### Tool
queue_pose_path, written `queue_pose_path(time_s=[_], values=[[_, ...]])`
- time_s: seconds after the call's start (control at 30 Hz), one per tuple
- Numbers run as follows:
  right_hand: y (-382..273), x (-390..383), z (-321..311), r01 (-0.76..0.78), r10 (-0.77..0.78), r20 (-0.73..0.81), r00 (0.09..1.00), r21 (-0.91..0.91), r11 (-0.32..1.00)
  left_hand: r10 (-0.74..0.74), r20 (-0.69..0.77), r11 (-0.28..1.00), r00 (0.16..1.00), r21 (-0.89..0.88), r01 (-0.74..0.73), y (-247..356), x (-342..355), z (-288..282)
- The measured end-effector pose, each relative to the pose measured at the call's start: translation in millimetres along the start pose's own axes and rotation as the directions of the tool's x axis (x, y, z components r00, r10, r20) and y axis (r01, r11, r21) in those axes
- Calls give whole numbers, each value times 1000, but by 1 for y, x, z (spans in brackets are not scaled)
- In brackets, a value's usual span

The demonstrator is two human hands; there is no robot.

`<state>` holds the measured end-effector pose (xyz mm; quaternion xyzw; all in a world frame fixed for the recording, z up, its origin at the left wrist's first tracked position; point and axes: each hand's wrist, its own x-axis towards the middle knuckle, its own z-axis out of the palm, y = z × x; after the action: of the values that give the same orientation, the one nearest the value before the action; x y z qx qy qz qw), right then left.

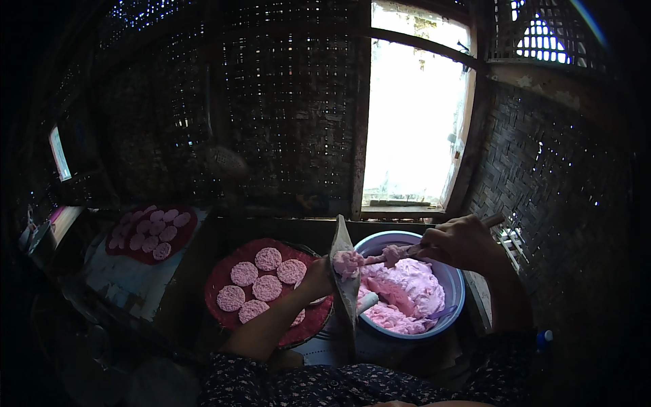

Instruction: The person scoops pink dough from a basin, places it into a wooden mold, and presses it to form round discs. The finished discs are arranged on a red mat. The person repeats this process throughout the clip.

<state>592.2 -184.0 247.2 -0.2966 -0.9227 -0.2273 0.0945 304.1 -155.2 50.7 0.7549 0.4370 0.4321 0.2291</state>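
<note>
My right hand (458,243) is closed around a wooden stick (494,220), whose handle end sticks out past the fist. Pink dough clings to the stick's other end, and a lump of pink dough (347,264) sits against an upright wooden board (342,237). Beneath the right hand stands a blue-rimmed basin (460,292) full of soft pink dough (424,288). My left hand (317,278) is at the board's left side, its fingers hidden. Below that arm, several round pink dough discs (267,287) with a stringy texture lie on a red round tray (224,271).
At the far left, a second red tray (129,254) of pink discs rests on a pale sheet (129,285). A white cylinder (367,302) and a purple utensil (444,312) are in the basin. Woven walls (285,108) and a bright window (413,122) stand behind.
</note>
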Motion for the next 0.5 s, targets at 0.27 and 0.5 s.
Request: queue_pose_path(time_s=[0.27, 0.5], values=[[-41, 37, 29, 178, -179, -29, 983, -29, 984, -55, -57, 989, 997, 135, 62, 34, -2, 10], [-65, 20, 39, 311, -580, -310, 753, -609, 730, 179, 106, 981, 978, -91, -170, -26, 1, 4]])
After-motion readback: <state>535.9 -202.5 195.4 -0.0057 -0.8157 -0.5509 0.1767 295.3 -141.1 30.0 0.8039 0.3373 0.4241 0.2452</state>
